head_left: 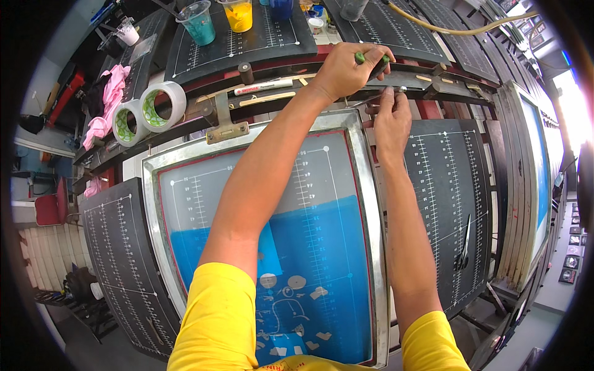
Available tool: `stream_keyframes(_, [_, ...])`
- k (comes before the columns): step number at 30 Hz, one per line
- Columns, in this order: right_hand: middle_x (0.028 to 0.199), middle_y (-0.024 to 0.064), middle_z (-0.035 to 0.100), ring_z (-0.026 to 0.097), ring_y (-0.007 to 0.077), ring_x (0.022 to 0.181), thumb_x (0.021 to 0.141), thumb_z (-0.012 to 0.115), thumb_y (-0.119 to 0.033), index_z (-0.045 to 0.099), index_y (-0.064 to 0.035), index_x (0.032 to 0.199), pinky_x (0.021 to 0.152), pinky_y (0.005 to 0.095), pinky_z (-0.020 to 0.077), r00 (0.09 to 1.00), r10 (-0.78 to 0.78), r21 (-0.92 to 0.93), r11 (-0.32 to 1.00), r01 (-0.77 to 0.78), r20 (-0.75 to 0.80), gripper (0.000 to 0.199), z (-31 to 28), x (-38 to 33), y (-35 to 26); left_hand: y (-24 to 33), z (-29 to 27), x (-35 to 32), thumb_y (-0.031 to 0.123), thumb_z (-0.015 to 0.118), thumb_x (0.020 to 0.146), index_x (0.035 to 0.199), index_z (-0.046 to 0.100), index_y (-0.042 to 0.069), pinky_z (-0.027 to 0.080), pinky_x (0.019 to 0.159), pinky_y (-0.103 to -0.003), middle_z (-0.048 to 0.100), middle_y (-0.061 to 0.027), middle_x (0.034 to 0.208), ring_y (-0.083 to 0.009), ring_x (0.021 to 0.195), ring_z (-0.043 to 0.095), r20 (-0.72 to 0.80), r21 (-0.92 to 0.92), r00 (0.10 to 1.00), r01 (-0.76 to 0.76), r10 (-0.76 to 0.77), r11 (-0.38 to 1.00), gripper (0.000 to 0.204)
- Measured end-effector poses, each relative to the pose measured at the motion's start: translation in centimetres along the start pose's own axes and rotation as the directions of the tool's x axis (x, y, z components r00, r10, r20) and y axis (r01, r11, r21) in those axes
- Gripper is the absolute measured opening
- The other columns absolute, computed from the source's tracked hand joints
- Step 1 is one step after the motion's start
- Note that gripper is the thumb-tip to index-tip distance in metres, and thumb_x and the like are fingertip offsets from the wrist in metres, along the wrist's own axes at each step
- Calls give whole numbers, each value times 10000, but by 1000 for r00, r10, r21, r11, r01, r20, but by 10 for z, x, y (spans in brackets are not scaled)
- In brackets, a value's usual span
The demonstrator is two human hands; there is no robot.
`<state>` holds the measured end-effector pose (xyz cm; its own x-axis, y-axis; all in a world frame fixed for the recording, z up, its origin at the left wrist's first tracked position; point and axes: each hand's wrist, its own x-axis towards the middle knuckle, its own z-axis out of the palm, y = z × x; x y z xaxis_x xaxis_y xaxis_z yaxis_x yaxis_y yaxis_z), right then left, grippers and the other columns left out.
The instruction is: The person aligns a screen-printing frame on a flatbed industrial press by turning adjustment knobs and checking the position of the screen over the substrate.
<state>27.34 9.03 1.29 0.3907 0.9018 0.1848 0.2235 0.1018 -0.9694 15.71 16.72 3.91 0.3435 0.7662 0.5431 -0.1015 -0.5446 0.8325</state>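
Note:
My left hand reaches past the far edge of a metal-framed printing screen. It is closed around a green-and-black handle; the tool's working end is mostly hidden. Just below and to the right, my right hand has its fingertips close together at a small metal piece on the dark rail. What they pinch, if anything, I cannot make out. Under my forearms lies the screen, its mesh coated blue in the near part, with pale cut-out shapes. A metal hinge clamp sits at its far edge.
Two tape rolls, a marker and a pink cloth lie along the rail. Cups of teal paint and yellow paint stand behind. Scissors rest on the right black board. A yellow hose crosses the back.

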Motion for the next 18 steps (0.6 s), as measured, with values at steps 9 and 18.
stream_keyframes(9, [838, 178, 598, 597, 357, 772, 912, 585, -118, 587, 34, 921, 681, 450, 440, 935, -355, -286, 895, 343, 11, 152, 23, -21, -12, -1, 1, 0, 318, 465, 1026, 1012, 672, 1, 501, 708, -250, 663, -32, 788, -104, 720, 611, 1, -17, 999, 36, -36, 999, 379])
stream_keyframes(18, [852, 136, 616, 651, 227, 740, 967, 525, -137, 533, 40, 986, 586, 348, 546, 984, -176, -67, 982, 174, -13, 177, 9, -7, -6, 2, -1, 0, 307, 462, 1029, 1011, 682, 12, 504, 708, -250, 668, -36, 791, -108, 725, 620, 0, 2, 1000, 10, -10, 1000, 369])
